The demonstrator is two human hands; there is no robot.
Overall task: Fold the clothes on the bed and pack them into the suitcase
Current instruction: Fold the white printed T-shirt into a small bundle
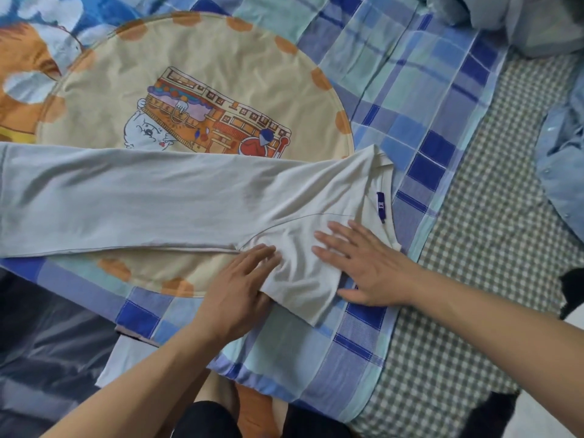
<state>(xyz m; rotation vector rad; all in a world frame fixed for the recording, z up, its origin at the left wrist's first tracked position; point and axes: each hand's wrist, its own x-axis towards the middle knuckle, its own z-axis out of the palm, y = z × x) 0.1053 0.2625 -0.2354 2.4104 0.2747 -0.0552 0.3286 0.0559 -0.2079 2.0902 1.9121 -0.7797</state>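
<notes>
A cream shirt (177, 197) lay folded lengthwise across the bed (410, 90), collar end to the right, its purple label (381, 206) showing. The left hand (240, 289) rested at the shirt's near edge, fingers nearly straight on the cloth by the folded sleeve, gripping nothing. The right hand (363, 263) lay flat, fingers spread, pressing the shirt just below the collar. A blue shirt (562, 172) lay well apart at the right.
</notes>
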